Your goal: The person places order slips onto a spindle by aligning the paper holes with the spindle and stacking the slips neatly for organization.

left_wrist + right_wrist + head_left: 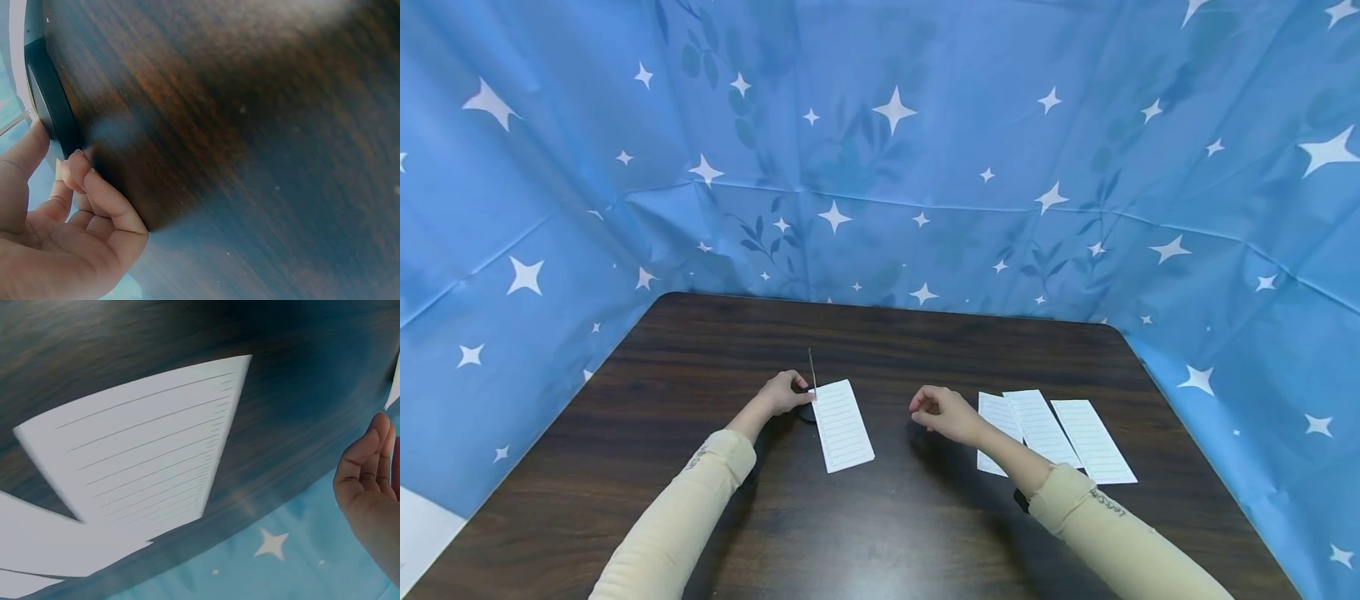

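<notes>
A thin metal receipt spike (812, 367) stands upright on a dark base (53, 103) toward the left of the table. A white lined paper slip (842, 429) lies with its top corner at the foot of the spike and its body slanting down to the right. My left hand (786, 392) grips the base at its edge; in the left wrist view the thumb (39, 134) is on its upper side, fingertips at the rim. My right hand (951, 412) hovers right of that slip, its fingers loosely curled and holding nothing.
Three lined slips lie at the right, partly behind my right forearm: a left one (996, 412), a middle one (1037, 421) and a right one (1093, 442). The dark wooden table (880, 517) ends at a blue star-patterned curtain (880, 167).
</notes>
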A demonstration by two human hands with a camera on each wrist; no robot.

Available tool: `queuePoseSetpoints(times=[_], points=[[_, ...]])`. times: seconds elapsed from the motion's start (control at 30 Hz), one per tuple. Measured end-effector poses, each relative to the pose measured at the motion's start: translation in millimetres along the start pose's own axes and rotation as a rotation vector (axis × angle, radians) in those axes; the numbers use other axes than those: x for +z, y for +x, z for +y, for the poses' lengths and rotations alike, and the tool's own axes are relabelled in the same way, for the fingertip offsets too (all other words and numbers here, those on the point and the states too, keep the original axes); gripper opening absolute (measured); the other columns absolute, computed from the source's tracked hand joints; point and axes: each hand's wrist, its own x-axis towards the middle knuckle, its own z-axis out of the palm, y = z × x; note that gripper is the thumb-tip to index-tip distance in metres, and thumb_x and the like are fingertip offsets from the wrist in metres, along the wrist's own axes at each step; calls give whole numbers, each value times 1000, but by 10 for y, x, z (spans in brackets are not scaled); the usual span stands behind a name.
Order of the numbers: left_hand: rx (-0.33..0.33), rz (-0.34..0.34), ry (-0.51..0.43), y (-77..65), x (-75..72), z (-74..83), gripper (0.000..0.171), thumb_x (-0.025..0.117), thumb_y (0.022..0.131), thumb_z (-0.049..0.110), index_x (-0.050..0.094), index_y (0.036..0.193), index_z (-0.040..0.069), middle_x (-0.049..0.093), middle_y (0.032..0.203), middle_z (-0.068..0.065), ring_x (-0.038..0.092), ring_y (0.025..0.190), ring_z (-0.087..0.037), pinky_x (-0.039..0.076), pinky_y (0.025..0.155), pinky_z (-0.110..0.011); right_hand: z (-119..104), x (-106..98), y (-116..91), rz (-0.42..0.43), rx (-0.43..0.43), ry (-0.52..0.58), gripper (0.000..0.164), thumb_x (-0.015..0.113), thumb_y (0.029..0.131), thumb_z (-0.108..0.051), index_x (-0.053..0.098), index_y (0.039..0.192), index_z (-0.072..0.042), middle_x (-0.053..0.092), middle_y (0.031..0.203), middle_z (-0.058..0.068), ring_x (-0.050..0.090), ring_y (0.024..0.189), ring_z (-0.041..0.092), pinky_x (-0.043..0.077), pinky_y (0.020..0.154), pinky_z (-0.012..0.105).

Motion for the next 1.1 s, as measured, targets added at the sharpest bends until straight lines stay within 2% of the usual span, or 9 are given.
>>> queuePoseSetpoints(times=[0.3,0.47,0.5,0.53,0.63,0.73,0.77,0.9,1.1], points=[[9,14,11,-14,24,-9,28,64,90,20,54,102,-2,56,100,-19,52,76,-25,43,63,-28,207,-206,-196,5,-12,-77,16,61,89,-8,59,99,4,63,83,7,50,68,5,46,61,20],[-7,8,6,101,90,-82,31,66,88,25,55,103,0,57,104,-19,53,79,-27,46,67,-34,245,-336,-325,-35,-18,-118,34,66,88,-21,57,109,4,62,98,13,58,82,17,51,70,26],[-7,8,7,156,121,-123,33,67,87,27,55,103,1,57,105,-19,54,80,-28,46,68,-36,251,-366,-357,-42,-19,-128,38,66,88,-24,56,112,3,62,103,16,59,88,21,52,74,29],[36,27,0,257,183,-231,35,68,86,34,56,100,4,58,103,-17,53,78,-26,46,66,-34,256,-397,-389,-45,-16,-139,41,67,88,-26,55,114,3,61,108,18,59,93,26,53,77,34],[47,25,4,339,242,-289,38,68,85,39,56,99,6,58,103,-16,53,80,-26,46,67,-34,301,-488,-472,-43,4,-199,48,68,86,-30,54,120,1,57,119,20,56,104,35,51,82,48],[15,12,-25,231,196,-192,34,67,87,33,56,101,4,57,100,-17,52,76,-26,45,62,-33,339,-562,-533,-42,27,-297,52,70,85,-29,52,125,-1,55,125,17,52,114,38,47,90,54],[-31,-6,-19,134,139,-83,31,66,88,26,55,103,1,56,102,-18,52,78,-27,45,64,-34,353,-581,-548,-48,29,-333,54,70,84,-28,51,126,-1,54,127,18,51,117,38,45,92,54],[-5,-2,5,-24,41,17,28,63,91,21,53,104,-2,55,103,-21,51,76,-27,44,64,-33,368,-645,-612,-104,38,-472,66,75,80,-27,47,132,3,49,134,24,46,124,42,41,97,56],[9,9,12,-37,-1,-5,28,63,90,21,53,102,-2,56,108,-21,52,82,-27,44,70,-33,470,-714,-683,-141,77,-551,88,79,72,-38,38,138,6,40,140,30,38,128,49,36,97,66]])
